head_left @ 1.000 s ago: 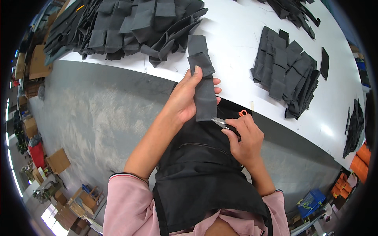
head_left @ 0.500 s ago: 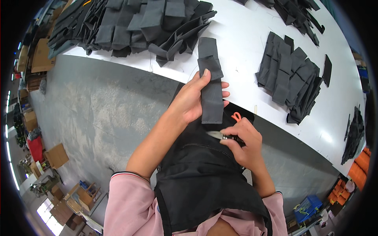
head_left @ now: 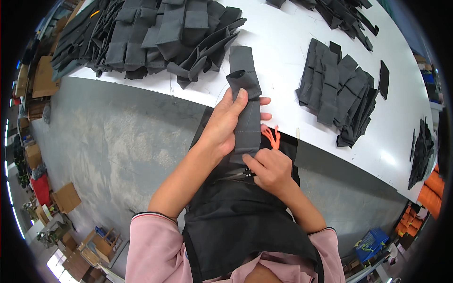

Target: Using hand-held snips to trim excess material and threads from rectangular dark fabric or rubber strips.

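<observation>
left hand grips the dark fabric strip, thumb on top, fingers behind, its far end over the white table, near end over the apron. right hand is curled around the snips, thumb against the strip's near end. risk, my read: blades point sideways just below that end, so a thumb slip could nick fabric or apron, and the loose orange loop could snag.
</observation>
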Demonstrator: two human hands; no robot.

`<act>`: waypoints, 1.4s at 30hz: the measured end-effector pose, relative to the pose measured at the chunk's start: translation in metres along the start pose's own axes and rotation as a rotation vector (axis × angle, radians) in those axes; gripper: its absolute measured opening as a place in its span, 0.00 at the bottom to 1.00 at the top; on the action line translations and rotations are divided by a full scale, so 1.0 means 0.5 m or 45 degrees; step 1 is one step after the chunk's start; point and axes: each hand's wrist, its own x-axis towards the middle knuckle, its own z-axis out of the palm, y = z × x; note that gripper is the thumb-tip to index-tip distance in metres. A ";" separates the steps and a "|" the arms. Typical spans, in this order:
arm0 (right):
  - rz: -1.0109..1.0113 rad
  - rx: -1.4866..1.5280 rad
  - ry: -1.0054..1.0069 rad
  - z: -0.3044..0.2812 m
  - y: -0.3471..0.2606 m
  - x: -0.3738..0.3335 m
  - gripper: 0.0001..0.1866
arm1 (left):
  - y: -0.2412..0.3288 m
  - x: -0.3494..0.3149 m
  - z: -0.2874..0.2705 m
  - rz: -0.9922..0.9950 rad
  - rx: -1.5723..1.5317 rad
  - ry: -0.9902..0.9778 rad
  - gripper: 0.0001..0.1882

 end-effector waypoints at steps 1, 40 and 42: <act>0.015 0.004 -0.003 -0.007 -0.008 -0.002 0.18 | 0.004 -0.003 0.004 -0.003 -0.001 -0.002 0.17; 0.478 0.030 0.065 -0.084 -0.010 0.017 0.14 | -0.014 -0.013 0.000 0.029 0.179 -0.009 0.16; 0.487 0.052 0.005 -0.074 -0.006 0.028 0.14 | -0.015 -0.014 -0.001 0.022 0.141 -0.008 0.20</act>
